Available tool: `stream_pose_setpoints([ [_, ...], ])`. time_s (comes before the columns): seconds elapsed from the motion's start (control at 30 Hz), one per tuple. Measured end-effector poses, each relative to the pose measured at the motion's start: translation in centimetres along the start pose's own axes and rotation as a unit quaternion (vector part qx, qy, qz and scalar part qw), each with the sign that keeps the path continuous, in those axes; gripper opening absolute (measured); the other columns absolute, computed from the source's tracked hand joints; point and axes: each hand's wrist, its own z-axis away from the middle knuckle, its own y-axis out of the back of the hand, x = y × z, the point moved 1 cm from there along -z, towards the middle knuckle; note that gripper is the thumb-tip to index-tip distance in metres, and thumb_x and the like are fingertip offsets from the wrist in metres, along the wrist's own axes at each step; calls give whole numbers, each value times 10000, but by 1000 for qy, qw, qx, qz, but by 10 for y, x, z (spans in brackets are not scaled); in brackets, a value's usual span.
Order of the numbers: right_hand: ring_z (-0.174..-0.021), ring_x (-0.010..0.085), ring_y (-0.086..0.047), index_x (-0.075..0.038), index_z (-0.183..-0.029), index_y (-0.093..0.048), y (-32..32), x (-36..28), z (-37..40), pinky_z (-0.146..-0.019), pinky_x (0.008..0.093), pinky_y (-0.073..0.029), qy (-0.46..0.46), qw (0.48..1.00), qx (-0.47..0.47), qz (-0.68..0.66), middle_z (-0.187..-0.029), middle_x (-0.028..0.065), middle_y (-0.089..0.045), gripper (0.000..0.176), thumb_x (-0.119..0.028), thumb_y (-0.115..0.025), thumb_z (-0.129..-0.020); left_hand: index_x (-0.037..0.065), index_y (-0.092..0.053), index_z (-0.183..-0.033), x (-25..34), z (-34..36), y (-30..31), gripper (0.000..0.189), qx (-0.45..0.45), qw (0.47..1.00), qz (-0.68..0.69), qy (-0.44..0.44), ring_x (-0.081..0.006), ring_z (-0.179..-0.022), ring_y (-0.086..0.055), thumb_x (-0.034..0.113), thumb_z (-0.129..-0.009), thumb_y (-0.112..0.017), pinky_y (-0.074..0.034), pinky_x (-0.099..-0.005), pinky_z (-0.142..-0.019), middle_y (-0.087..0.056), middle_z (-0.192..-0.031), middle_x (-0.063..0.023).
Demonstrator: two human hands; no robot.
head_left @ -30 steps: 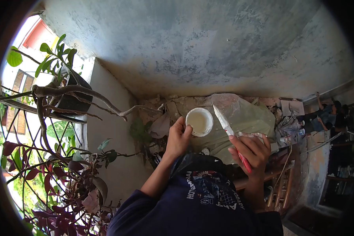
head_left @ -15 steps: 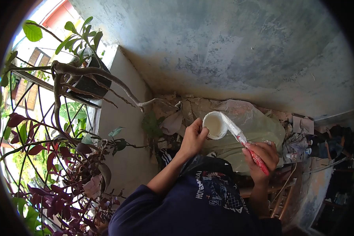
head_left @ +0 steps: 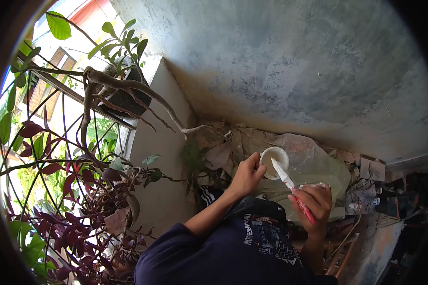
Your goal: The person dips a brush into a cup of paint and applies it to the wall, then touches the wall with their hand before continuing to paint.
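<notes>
Just right of the frame's centre, I see the left hand (head_left: 247, 177), fingers bent, gripping a white cup (head_left: 266, 164); lower right, the right hand (head_left: 315, 202) is curled around a red-handled paintbrush (head_left: 286, 179), its tip at the cup's mouth.

Dark navy cotton-look T-shirt (head_left: 214, 254), lower centre of frame. Left short sleeve (head_left: 173, 244) plain. Chest print (head_left: 272, 237): white block letters, partly legible, plus white grid. Right hand (head_left: 315, 202): white smears at knuckles.
</notes>
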Motion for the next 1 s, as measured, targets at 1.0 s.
stream_pose_setpoints([
  [1.0,-520,131,-508,-22,-703,-600,-36,32,11,-569,277,-392,-253,947,135,-143,-614,35,-606,144,-50,-715,-786,-31,-433,-765,0,5,-13,180,-40,999,-32,0,-80,-620,-354,103,-851,-517,-335,-287,-526,-391,-609,-57],
])
